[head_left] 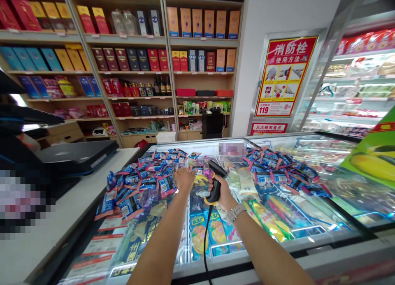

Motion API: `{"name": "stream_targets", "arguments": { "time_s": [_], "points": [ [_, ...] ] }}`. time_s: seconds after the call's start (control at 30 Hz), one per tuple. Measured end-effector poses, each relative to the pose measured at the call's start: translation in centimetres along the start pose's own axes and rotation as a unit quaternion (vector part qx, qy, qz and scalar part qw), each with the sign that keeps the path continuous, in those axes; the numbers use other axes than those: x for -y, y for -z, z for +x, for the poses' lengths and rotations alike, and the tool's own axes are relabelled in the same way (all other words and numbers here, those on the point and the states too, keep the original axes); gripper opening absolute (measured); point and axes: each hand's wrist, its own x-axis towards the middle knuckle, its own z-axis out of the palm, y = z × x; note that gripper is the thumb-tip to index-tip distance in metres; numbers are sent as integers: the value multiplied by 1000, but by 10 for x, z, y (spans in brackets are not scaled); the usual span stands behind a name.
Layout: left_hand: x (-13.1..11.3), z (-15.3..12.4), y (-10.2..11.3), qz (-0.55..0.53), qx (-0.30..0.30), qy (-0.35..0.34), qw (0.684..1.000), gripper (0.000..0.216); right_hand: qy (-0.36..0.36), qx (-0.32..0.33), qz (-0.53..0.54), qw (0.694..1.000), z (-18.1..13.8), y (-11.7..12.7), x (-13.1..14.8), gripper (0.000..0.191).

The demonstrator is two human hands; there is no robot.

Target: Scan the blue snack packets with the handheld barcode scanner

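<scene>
My right hand (221, 190) is wrapped around a black handheld barcode scanner (214, 189) with a yellow trim at its base; its cable (206, 239) runs down toward me. Palm down, my left hand (184, 179) lies over the edge of a pile of small blue and pink snack packets (148, 183), fingers apart. One blue packet (198, 170) sits just beyond its fingertips, between the hand and the scanner head. The fingertips are partly hidden. Another heap of like packets (271, 165) lies to the right, on the glass top of a chest freezer (182, 272).
Bagged frozen goods (203, 231) show through the freezer glass. At left is a white counter (77, 186) with a black flat device (77, 155). Shelves (129, 40) of boxes stand behind, a poster (285, 77) beside them, and a stocked display fridge (354, 87) at right.
</scene>
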Motion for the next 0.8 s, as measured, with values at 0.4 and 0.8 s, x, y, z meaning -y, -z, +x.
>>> {"name": "stream_targets", "arguments": {
  "time_s": [0.4,0.8],
  "points": [
    [-4,-2,2,-61,78,7,995,50,27,8,-179,983,-18,-7,25,25],
    [15,-7,-4,-249,71,-58,964,44,55,-20,-204,977,-21,-8,23,22]
  ]
}}
